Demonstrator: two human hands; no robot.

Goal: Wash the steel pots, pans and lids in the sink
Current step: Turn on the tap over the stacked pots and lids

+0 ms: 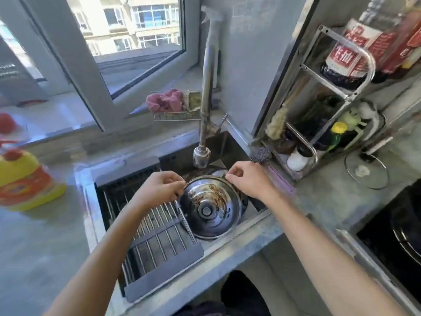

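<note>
My left grip (159, 188) is pinched on the left rim of the steel lid (210, 206), fingers curled over the edge, and my right grip (247, 179) pinches the far right rim the same way, so both are clamped on the lid and it hangs between them. The lid sits tilted towards me, its stained underside and centre knob fitting facing up at the camera, its near edge low against the front wall of the sink (257, 206) and its far edge lifted just under the faucet head (201, 156). Neither hand is plainly the nearer one; they sit on roughly opposite sides of the rim, the right a little farther back. The line between my two grips runs left to right across the basin, and that is the axis I judge the lid will tip about. Behind it I see another curved steel piece lower in the basin, though I cannot tell what it is. To the left, touching the lid's edge, the drying rack (148, 224) spans the other half of the sink. A steel scourer (262, 153) rests on the bench (319, 201) corner just beyond my right grip, and a yellow detergent bottle (25, 181) stands well apart on the left.
</note>
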